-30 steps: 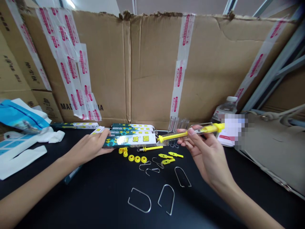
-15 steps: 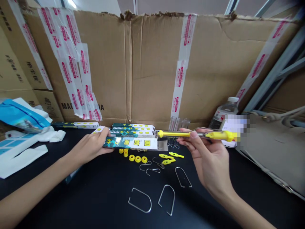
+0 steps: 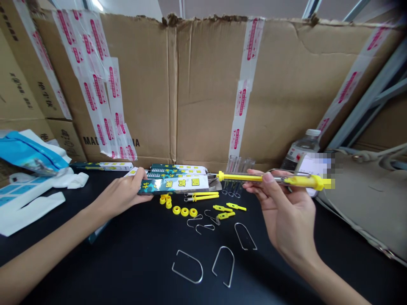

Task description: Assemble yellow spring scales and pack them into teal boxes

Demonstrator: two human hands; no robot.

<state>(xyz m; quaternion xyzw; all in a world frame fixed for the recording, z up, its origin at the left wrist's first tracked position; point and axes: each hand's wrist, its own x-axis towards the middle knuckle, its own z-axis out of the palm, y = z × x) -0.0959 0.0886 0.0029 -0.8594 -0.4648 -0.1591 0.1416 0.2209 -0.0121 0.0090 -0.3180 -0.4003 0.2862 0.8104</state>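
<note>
My left hand (image 3: 124, 188) is closed round the left end of a narrow printed box (image 3: 176, 185), whose right end has its flap open. In my right hand (image 3: 288, 212) is a clear-tubed spring scale (image 3: 243, 177) with yellow ends, held level between thumb and fingers. Its thin metal hook end points left and reaches the box's open mouth; whether the tip is inside I cannot tell. Below the box lie yellow rods (image 3: 205, 195), yellow rings (image 3: 185, 212) and flat yellow plastic pieces (image 3: 225, 215). Nearer are small wire hooks (image 3: 205, 228) and bent wire loops (image 3: 223, 266).
More printed boxes (image 3: 178, 167) lie behind, near clear tubes (image 3: 233, 163) standing upright. A large cardboard box (image 3: 206, 84) walls off the back. On the right are a bottle (image 3: 305, 142) and a beige bag (image 3: 369, 199); at left, a blue packet (image 3: 32, 150) and white material (image 3: 34, 216).
My right hand has moved the spring scale slightly right, away from the box. The box is a little higher, and the yellow rods beneath it now show more fully.
</note>
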